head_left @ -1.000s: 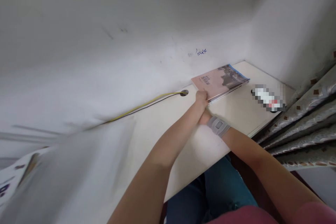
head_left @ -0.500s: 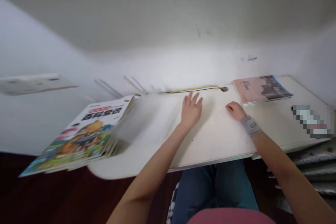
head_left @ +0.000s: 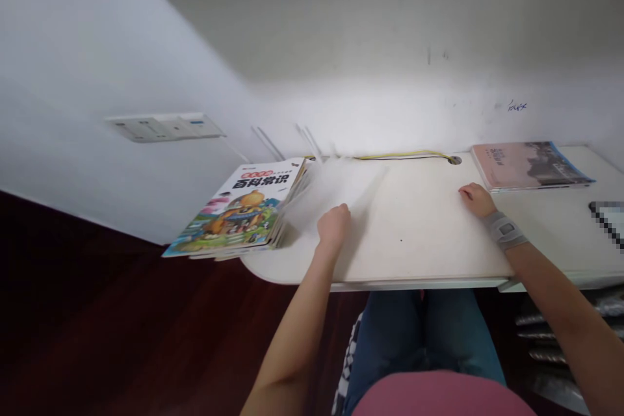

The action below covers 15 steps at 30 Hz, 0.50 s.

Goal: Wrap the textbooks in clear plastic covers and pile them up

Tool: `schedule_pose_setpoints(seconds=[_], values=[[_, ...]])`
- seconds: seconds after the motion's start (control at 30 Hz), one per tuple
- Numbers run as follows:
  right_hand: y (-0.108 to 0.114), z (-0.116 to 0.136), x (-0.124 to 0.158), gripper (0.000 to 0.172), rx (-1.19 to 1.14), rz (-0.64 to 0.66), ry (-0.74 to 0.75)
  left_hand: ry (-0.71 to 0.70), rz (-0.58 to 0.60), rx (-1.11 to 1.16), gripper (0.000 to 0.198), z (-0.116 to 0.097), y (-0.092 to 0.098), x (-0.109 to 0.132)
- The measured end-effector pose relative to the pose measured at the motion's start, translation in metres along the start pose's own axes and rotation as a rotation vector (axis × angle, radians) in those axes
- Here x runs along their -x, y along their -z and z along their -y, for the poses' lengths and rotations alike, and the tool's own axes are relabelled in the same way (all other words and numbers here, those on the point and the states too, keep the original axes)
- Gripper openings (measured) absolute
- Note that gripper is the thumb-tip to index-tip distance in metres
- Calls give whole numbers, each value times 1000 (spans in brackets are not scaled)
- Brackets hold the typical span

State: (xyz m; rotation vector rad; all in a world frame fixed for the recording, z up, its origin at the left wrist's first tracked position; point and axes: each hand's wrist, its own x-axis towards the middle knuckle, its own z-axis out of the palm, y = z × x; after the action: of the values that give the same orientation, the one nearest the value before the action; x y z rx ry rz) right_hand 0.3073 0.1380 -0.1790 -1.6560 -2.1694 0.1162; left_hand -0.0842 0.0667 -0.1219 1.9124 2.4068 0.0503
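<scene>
A stack of picture books point(head_left: 244, 208) is hanging partly over the left end of the desk point(head_left: 414, 221), at nine o'clock from the left hand point(head_left: 334, 224). That hand is curling into a fist; I can't tell if it's holding anything. The right hand point(head_left: 478, 200) is curling loosely too, and a pink book point(head_left: 533, 164) is lying at its two o'clock.

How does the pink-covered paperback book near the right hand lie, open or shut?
Shut: the pink-covered paperback book lies flat, titled cover up, no pages spread.
</scene>
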Motion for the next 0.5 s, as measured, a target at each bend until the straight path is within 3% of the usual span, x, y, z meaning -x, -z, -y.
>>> schedule_pose_setpoints(seconds=[0.1, 0.2, 0.3, 0.4, 0.47, 0.5], values=[[8, 4, 1, 35, 2, 44, 8, -23, 19, 58, 24, 5, 8, -5], [12, 32, 8, 40, -6, 93, 43, -45, 36, 120, 24, 4, 23, -9], [3, 97, 30, 72, -155, 56, 115, -62, -18, 222, 29, -20, 41, -1], [-17, 177, 60, 101, -361, -47, 144, -189, -163, 497, 26, -67, 62, 24], [-29, 214, 76, 105, -594, -238, 38, -312, -215, 691, 20, -95, 78, 49], [-32, 223, 81, 100, -661, -304, -12, -356, -233, 792, 19, -105, 87, 62]])
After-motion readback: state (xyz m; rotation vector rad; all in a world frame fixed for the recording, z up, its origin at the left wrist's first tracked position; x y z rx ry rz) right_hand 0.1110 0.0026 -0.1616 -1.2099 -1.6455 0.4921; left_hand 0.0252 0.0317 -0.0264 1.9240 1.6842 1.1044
